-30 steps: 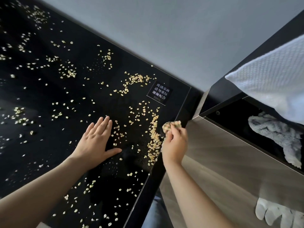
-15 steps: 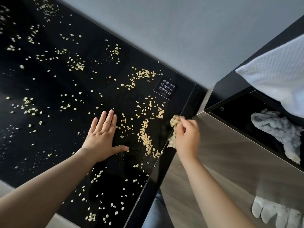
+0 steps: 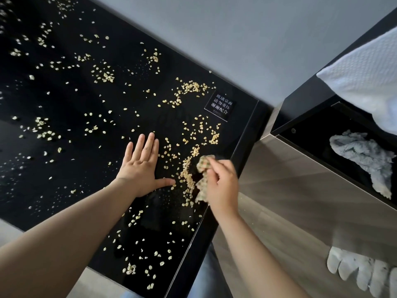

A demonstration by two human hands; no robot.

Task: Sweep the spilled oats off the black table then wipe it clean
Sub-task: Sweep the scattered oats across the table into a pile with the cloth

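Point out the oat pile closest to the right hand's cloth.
The dense ridge of oats beside the checked cloth, between it and the thumb of the left hand. Other clusters, like the one by the label, lie farther off.

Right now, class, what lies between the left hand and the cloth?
Head view: a ridge of oats on the black table, between the flat left hand and the cloth the right hand grips.

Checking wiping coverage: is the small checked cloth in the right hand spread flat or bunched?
Bunched. The small yellow-checked cloth is crumpled inside the right hand, whose fingers curl round it; only scrunched ends stick out.
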